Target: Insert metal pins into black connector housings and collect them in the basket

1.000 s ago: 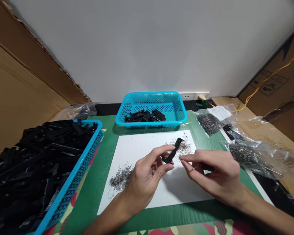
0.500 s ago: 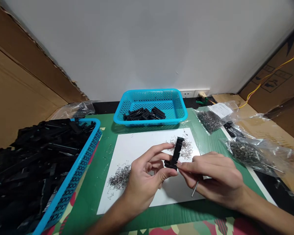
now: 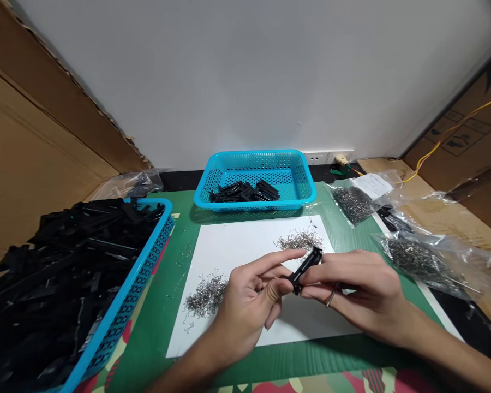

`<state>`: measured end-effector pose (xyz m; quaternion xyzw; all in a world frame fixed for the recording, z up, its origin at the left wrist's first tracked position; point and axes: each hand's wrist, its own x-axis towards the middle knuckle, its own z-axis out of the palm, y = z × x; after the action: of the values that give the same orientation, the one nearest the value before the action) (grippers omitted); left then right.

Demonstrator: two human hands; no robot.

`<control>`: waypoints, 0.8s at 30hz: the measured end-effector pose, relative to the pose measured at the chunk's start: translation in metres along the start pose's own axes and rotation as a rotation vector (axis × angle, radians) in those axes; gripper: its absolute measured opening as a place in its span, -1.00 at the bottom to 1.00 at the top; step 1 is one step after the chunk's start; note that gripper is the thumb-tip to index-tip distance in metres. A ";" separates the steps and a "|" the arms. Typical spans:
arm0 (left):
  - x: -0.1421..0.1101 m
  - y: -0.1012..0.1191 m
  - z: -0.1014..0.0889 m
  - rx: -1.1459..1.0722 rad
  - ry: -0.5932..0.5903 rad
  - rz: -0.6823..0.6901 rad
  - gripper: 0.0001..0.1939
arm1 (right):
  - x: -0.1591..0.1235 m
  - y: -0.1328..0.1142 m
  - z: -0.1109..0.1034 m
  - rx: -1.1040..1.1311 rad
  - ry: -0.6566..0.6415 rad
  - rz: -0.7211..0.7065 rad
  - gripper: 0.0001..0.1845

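Above the white sheet (image 3: 229, 245), a narrow black plastic part (image 3: 309, 265) is held between my two hands. My left hand (image 3: 256, 295) is closed on its lower left end, with the index finger reaching along its far side. My right hand (image 3: 355, 284) pinches the part from the right. A thin metal rod (image 3: 331, 298) also sits in the right hand's grip, mostly hidden by the fingers. Small bent wire springs lie in one pile (image 3: 207, 295) left of my hands and another pile (image 3: 298, 239) just behind the part.
A blue basket (image 3: 256, 206) at the back holds several black parts. Another blue basket (image 3: 125, 295), heaped with black pieces, stands at left. Clear bags of metal wire pieces (image 3: 352, 202) lie at right, near a power socket (image 3: 317, 158). Cardboard (image 3: 45, 120) borders the left side.
The black part has tipped from nearly upright to slanting right and turned over. My right fingers have moved onto its side, and less of the rod shows. The view has shifted slightly.
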<state>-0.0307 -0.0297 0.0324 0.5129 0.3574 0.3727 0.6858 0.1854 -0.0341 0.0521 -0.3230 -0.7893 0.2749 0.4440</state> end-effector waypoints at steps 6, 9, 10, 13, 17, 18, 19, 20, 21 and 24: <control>0.001 0.001 0.001 -0.026 -0.056 0.003 -0.53 | -0.003 0.005 -0.007 -0.126 -0.019 -0.121 -0.85; 0.001 0.001 0.000 0.110 -0.048 0.063 -0.57 | -0.003 0.008 -0.012 -0.172 -0.077 -0.145 -0.80; 0.002 0.001 -0.001 0.224 -0.020 0.123 -0.60 | -0.002 0.010 -0.014 -0.193 -0.108 -0.134 -0.82; 0.003 0.001 -0.005 0.643 0.086 0.433 -0.65 | -0.002 0.018 -0.017 -0.187 -0.188 -0.096 -0.85; 0.006 0.001 -0.007 0.908 0.106 0.680 -0.74 | -0.002 0.025 -0.018 -0.098 -0.213 -0.071 -0.87; 0.006 0.001 -0.007 0.920 0.097 0.682 -0.77 | -0.001 0.025 -0.019 -0.088 -0.230 -0.061 -0.88; 0.007 0.001 -0.007 0.917 0.090 0.678 -0.79 | -0.001 0.024 -0.020 -0.084 -0.248 -0.053 -0.90; 0.008 0.000 -0.007 0.907 0.082 0.672 -0.81 | -0.001 0.023 -0.021 -0.089 -0.258 -0.043 -0.90; 0.008 -0.001 -0.007 0.895 0.077 0.666 -0.82 | -0.001 0.022 -0.023 -0.103 -0.258 -0.032 -0.88; 0.009 -0.005 -0.006 0.871 0.065 0.623 -0.84 | 0.001 0.021 -0.030 -0.161 -0.194 -0.014 -0.85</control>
<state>-0.0306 -0.0200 0.0250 0.8198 0.3309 0.3916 0.2552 0.2167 -0.0159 0.0512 -0.3239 -0.8504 0.2373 0.3400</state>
